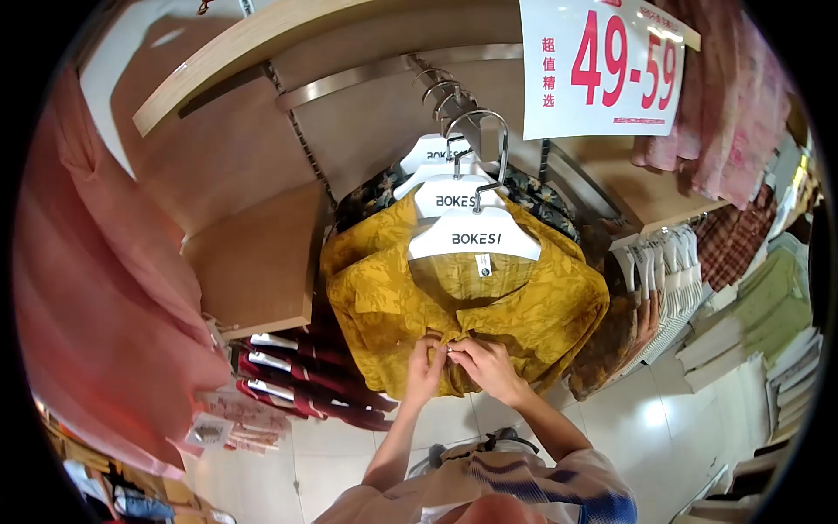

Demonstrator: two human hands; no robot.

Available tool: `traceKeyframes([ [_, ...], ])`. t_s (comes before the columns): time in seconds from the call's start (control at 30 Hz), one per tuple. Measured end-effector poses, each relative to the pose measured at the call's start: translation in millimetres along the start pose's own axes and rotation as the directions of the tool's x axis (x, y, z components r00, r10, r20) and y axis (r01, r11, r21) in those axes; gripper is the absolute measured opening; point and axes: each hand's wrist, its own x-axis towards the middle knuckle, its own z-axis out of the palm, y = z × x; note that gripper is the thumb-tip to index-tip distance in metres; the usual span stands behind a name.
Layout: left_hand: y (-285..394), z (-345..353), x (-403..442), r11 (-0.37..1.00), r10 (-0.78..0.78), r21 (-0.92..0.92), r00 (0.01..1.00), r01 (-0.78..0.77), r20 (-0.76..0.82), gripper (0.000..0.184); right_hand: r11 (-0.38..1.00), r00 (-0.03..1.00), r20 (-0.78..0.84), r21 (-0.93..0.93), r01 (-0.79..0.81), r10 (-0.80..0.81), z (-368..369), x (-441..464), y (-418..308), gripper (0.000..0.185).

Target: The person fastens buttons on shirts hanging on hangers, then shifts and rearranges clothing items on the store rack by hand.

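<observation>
Shirt (559, 301) front, pinched in close by both our hands
In the head view, the shirt hangs on a white hanger (474, 239) ahead of us; our left hand (489, 368) and right hand (423, 374) meet low on its front, fingers drawn narrow on the yellow cloth. A pale spot (449, 349) between them may be a button, too small to tell. We do best to steady the cloth with one hand, work small with the other, and pull gently so the collar sits evenly on the hanger.
</observation>
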Motion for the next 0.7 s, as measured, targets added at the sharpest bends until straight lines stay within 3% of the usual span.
traceKeyframes([
  [0.07, 1, -4, 3, 0.996, -0.05, 0.07, 0.998, 0.047, 0.044, 0.011, 1.0, 0.999, -0.038, -0.024, -0.013, 0.012, 2, 3, -5, 0.014],
  [0.13, 1, -3, 5, 0.999, -0.039, 0.017, 0.998, 0.038, 0.058, 0.011, 0.998, 0.997, -0.067, -0.039, -0.05, 0.047, 4, 1, -15, 0.017],
  [0.37, 17, -3, 4, 0.975, 0.193, -0.124, 0.978, -0.182, 0.08, 0.007, 0.985, 0.982, -0.1, 0.088, -0.149, 0.158, 8, -4, -34, 0.017],
  [0.47, 24, -1, -6, 0.964, -0.021, -0.263, 1.0, 0.025, 0.019, 0.007, 0.974, 0.984, -0.073, 0.17, -0.148, 0.162, 5, -1, -33, 0.013],
  [0.7, 25, 4, -22, 0.973, 0.04, -0.224, 0.998, -0.05, -0.05, 0.009, 0.957, 0.981, 0.091, 0.224, -0.186, 0.169, -3, -9, -23, 0.012],
])
